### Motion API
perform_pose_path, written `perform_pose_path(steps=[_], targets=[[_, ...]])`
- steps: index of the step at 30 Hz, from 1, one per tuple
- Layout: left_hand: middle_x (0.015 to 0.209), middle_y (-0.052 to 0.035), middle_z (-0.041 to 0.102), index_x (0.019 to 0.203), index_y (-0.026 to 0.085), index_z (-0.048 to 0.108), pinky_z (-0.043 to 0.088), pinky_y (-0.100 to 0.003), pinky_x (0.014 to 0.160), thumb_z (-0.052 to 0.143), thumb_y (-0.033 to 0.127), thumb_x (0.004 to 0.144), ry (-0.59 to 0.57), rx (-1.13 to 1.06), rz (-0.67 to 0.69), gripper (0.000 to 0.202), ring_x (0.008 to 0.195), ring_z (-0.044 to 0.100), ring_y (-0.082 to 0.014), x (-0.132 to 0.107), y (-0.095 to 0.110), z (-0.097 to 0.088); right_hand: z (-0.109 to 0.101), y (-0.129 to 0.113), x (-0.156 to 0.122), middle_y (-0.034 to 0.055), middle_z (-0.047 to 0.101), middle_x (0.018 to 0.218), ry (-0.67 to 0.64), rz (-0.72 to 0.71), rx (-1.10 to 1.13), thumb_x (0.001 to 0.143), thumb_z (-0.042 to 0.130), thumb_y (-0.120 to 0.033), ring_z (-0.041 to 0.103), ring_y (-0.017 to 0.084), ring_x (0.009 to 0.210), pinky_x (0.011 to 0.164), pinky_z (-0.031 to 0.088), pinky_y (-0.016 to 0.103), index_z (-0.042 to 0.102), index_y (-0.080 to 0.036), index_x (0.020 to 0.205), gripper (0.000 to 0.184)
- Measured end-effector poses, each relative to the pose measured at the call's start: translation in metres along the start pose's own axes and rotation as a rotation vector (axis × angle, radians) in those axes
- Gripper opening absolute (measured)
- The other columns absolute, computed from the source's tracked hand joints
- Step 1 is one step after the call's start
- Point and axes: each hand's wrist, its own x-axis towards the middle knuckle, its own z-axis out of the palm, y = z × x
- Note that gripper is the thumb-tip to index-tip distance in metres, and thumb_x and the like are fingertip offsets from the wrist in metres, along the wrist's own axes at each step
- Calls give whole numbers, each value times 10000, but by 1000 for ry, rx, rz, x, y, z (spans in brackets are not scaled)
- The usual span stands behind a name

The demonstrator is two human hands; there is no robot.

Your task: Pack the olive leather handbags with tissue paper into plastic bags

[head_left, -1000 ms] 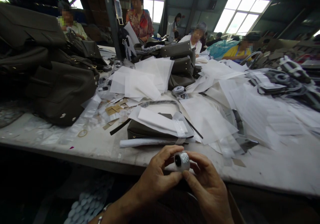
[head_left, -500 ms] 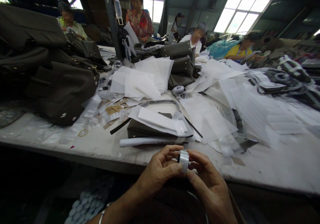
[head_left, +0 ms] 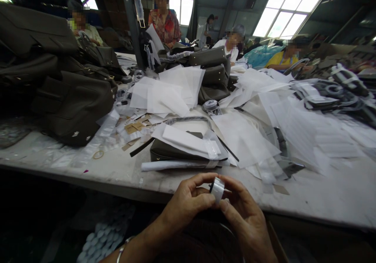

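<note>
Both my hands are in front of the table's near edge, holding a small dark roll wrapped in a shiny whitish band (head_left: 217,189). My left hand (head_left: 192,197) pinches it from the left with thumb and fingers. From the right, the fingertips and thumb of my right hand (head_left: 245,210) close on it. Just beyond them lies a dark bag (head_left: 164,152), flat on the table, with folded white sheets (head_left: 188,140) on top. A whitish rolled strip (head_left: 167,165) lies along its near side.
Dark bags (head_left: 79,106) are heaped at the left of the table (head_left: 111,173). White sheets (head_left: 243,135) spread over the middle and right. A wrapped coil (head_left: 211,107) sits behind the flat bag. Several people work beyond, one in a patterned shirt (head_left: 165,26).
The wrapped roll has tilted to the right between my fingers. My right hand's fingers have moved in closer over its top. The bag and sheets lie as before.
</note>
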Motion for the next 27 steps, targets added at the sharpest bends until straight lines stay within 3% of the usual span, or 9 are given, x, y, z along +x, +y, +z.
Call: perform_pose_path(steps=[10,18,27], targets=[[893,-84,729,1169,148,665,499,-339,844,721,249,765,102,-31,21,420,888,679,-235,3,-9,0,7,0,2,75,683,1125,28,-30,94,833,722,-295,677,240,984,813,579,344,669,-276,1135,307],[931,-99,724,1154,138,670,499,-386,876,722,266,779,72,-87,44,400,861,683,-239,4,-8,2,8,6,-1,80,630,1165,60,-114,-25,826,711,-243,653,251,1057,869,556,348,649,-270,1137,318],[891,-77,715,1121,150,681,488,-305,809,697,250,765,106,-73,35,370,868,675,-219,4,-8,4,8,8,-4,93,609,1182,72,-147,-74,821,716,-241,629,264,1097,888,558,362,651,-257,1118,305]])
